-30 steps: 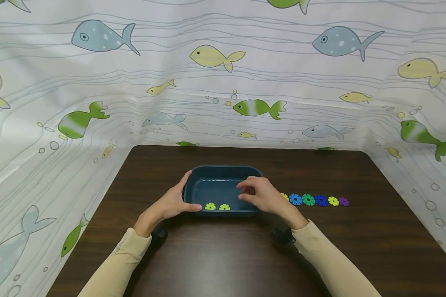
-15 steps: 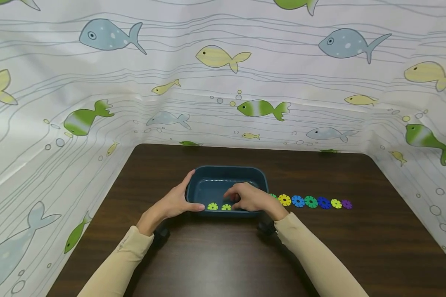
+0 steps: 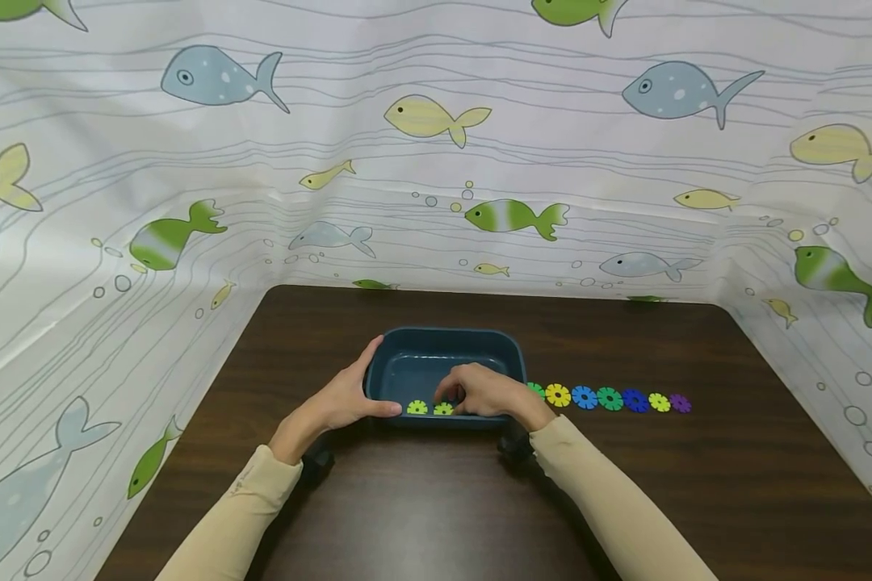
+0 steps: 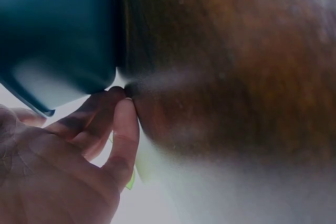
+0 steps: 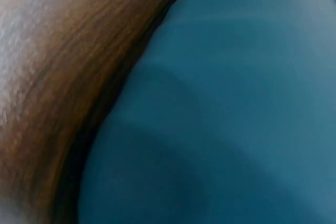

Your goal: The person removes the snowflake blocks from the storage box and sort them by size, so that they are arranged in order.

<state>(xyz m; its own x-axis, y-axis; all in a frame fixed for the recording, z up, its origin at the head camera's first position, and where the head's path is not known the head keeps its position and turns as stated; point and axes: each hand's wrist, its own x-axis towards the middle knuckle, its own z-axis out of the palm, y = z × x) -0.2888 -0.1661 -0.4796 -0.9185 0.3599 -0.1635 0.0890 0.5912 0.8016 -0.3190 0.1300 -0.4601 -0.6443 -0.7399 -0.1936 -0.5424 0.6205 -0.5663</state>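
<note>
A dark blue plastic tray (image 3: 446, 335) sits on the table. My left hand (image 3: 337, 397) holds its left end, thumb along the front rim and fingers spread round the left side. Two yellow-green notched discs (image 3: 417, 407) stand against the tray's front wall inside. My right hand (image 3: 483, 391) reaches over the right part of the tray, its curled fingers and thumb around the right-hand disc (image 3: 442, 409). Seen from the left wrist, fingers (image 4: 123, 124) lie near the tray's corner. Only the tray's outer wall (image 5: 220, 108) and the table appear in the right wrist view.
To the right of the tray, several notched discs lie in a row on the brown table (image 3: 436, 500), among them a yellow one (image 3: 558, 395), a dark blue one (image 3: 635, 400) and a purple one (image 3: 680, 403). A fish-print curtain (image 3: 436, 177) surrounds the table's back and sides.
My right hand has come down and left into the tray, from above its right side to the right-hand yellow-green disc. My left hand keeps its hold on the tray.
</note>
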